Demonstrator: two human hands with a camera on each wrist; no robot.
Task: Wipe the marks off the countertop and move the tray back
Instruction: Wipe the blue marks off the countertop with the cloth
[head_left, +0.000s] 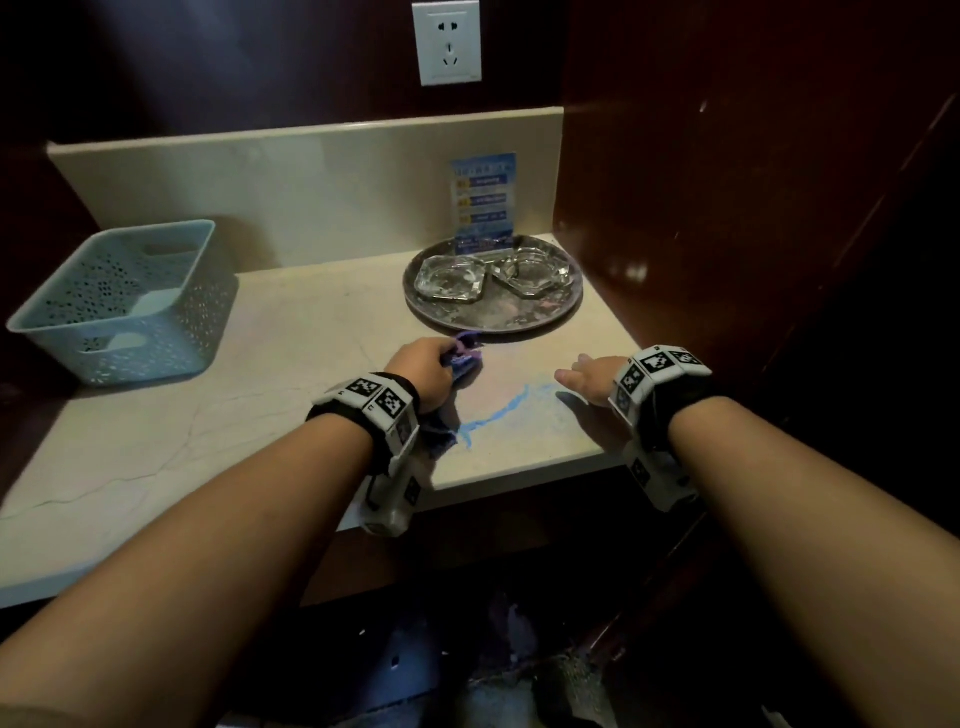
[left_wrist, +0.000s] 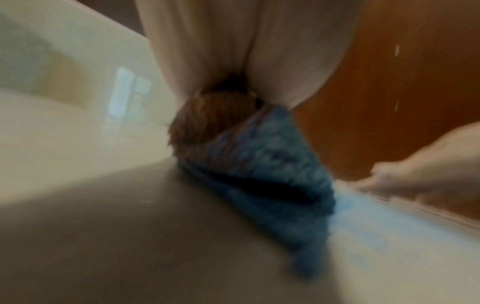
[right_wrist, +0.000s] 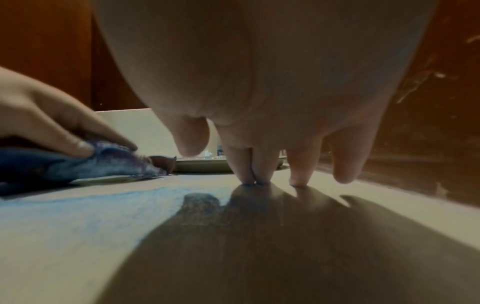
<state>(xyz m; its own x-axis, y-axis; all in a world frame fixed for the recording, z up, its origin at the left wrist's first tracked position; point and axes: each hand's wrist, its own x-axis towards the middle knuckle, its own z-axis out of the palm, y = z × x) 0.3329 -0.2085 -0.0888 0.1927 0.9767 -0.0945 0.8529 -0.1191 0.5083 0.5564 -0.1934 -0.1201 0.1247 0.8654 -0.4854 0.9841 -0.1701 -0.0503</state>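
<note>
The pale stone countertop (head_left: 208, 415) carries a smeared blue mark (head_left: 498, 413) near its front edge, between the person's two hands. At the far left stands a light blue perforated basket (head_left: 119, 306); nothing can be made out inside it. At the back right, against the backsplash, sits the round metal tray (head_left: 493, 312), holding two glass ashtrays (head_left: 452, 280) side by side and a blue printed card (head_left: 483, 202) standing upright at its rear. The left hand (head_left: 423, 366) lies just in front of the tray, fingers curled down over a bunched blue cloth (left_wrist: 259, 174) and pressing it on the countertop at the mark's left end. The right hand (head_left: 589, 379) holds nothing: its fingers (right_wrist: 298, 170) are straight and spread, their tips resting on the surface beside the mark.
</note>
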